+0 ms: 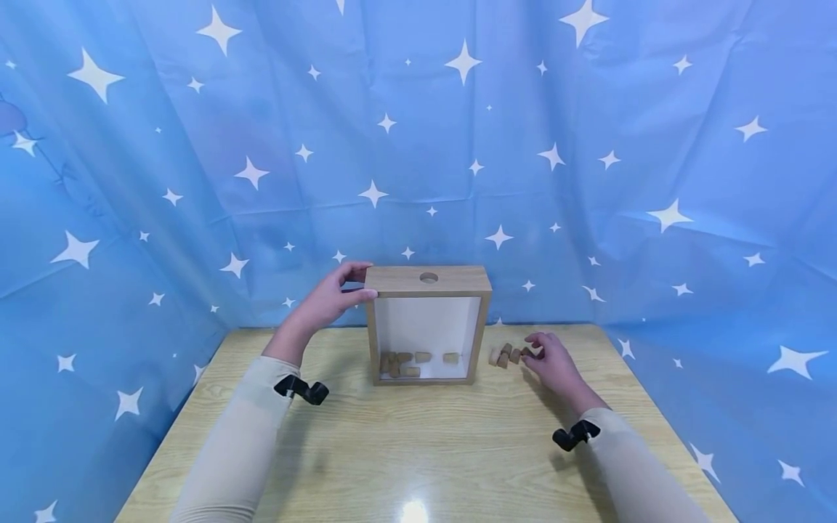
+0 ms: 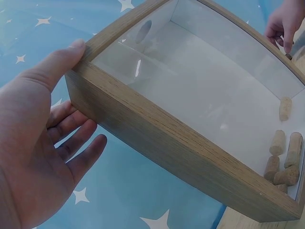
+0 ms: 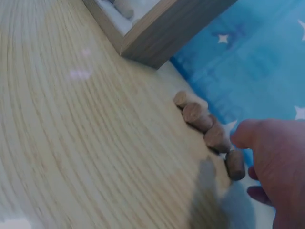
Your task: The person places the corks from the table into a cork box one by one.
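A shallow wooden box (image 1: 428, 281) with a clear front and a round hole in its top stands upright on the table. My left hand (image 1: 333, 294) grips its upper left corner; in the left wrist view the thumb presses the front frame while fingertips touch the rear edge. Several corks (image 2: 295, 149) lie inside at the bottom. Right of the box, a short row of loose corks (image 1: 503, 359) lies on the tabletop. Over the row's right end is my right hand (image 1: 552, 363), thumb and fingers apart around the end cork (image 3: 235, 164), with no grip visible.
The pale wood-grain table (image 1: 418, 443) ends at a blue star-patterned curtain (image 1: 418, 145) behind and at both sides. A black wrist camera (image 1: 302, 388) is strapped on the left sleeve, another camera (image 1: 575, 434) on the right.
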Tool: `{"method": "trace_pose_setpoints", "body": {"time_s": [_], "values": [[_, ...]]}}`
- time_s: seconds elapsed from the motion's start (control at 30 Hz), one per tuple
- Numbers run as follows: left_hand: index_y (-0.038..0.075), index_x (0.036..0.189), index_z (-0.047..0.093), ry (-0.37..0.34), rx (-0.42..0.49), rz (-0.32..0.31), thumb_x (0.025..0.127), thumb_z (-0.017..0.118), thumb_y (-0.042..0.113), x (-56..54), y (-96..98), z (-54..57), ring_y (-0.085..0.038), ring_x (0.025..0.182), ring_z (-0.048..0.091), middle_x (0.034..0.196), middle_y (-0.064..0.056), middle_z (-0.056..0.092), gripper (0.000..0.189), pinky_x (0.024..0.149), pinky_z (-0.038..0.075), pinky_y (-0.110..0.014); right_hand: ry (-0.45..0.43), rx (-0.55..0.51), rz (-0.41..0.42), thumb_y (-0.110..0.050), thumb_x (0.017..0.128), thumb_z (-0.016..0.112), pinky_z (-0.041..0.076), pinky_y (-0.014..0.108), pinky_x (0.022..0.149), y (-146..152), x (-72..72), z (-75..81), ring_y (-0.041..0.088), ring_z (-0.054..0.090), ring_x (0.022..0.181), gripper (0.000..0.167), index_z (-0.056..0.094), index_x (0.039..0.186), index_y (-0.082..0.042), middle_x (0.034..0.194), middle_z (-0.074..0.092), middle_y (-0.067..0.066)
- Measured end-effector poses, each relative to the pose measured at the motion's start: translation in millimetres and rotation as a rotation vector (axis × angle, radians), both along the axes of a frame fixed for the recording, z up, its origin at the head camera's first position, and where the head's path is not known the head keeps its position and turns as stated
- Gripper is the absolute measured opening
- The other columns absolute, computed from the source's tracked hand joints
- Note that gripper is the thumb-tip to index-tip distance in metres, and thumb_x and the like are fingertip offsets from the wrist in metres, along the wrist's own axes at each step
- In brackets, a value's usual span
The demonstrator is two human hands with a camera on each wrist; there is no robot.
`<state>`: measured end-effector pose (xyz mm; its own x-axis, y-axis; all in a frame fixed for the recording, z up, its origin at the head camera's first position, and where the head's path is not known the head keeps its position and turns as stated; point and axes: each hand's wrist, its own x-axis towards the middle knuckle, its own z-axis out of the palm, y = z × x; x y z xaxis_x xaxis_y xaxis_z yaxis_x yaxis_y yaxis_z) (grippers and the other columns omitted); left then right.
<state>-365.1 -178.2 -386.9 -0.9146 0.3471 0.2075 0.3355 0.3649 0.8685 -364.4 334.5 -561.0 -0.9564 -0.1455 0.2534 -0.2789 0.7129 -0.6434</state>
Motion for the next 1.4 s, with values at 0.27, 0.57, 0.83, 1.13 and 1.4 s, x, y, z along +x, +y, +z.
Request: {"method": "trace_pose_setpoints", "body": {"time_s": [0.27,0.57,0.83,1.13,1.4], "values": [[0.018,0.164,0.050,-0.002,0.005,0.002,0.103,0.082,0.040,-1.2,-0.2,-0.3,-0.041,0.149,0.048,0.154,-0.013,0.053,0.072,0.113,0.050,-0.060,0.036,0.033,0.007,0.000,0.099,0.079,0.054,0.043,0.081,6.7,-3.8,-14.5,0.030,0.062,0.093,0.051,0.061,0.146,0.008,0.132,0.055,0.032],[0.018,0.163,0.050,0.001,0.002,0.004,0.103,0.082,0.039,-0.4,1.1,-0.3,-0.042,0.150,0.048,0.154,-0.013,0.053,0.071,0.112,0.051,-0.060,0.036,0.153,0.017,-0.005,0.104,0.072,0.050,0.048,0.078,10.2,-7.5,-22.9,0.025,0.058,0.086,0.051,0.059,0.153,0.005,0.120,0.060,0.025],[0.018,0.164,0.049,-0.005,0.007,0.001,0.104,0.082,0.039,-0.7,1.7,-0.7,-0.038,0.149,0.050,0.155,-0.014,0.053,0.072,0.113,0.051,-0.059,0.043,0.174,0.023,-0.001,0.104,0.069,0.052,0.049,0.077,9.0,-4.3,-22.2,0.025,0.059,0.085,0.048,0.060,0.151,0.004,0.111,0.060,0.020],[0.019,0.164,0.049,-0.015,0.004,0.010,0.104,0.082,0.040,0.2,1.8,-0.4,-0.036,0.150,0.050,0.155,-0.012,0.053,0.072,0.115,0.050,-0.058,0.009,0.148,-0.011,-0.001,0.102,0.070,0.051,0.048,0.076,8.1,-2.7,-21.2,0.026,0.058,0.084,0.035,0.064,0.136,0.006,0.100,0.061,0.015],[0.018,0.165,0.049,-0.022,0.005,0.007,0.104,0.081,0.040,0.5,0.9,0.4,-0.042,0.153,0.047,0.158,-0.015,0.051,0.072,0.114,0.050,-0.060,-0.045,0.076,-0.053,-0.004,0.099,0.069,0.043,0.041,0.072,0.0,0.5,-19.7,0.024,0.052,0.075,0.025,0.051,0.115,-0.006,0.088,0.054,0.007]]}}
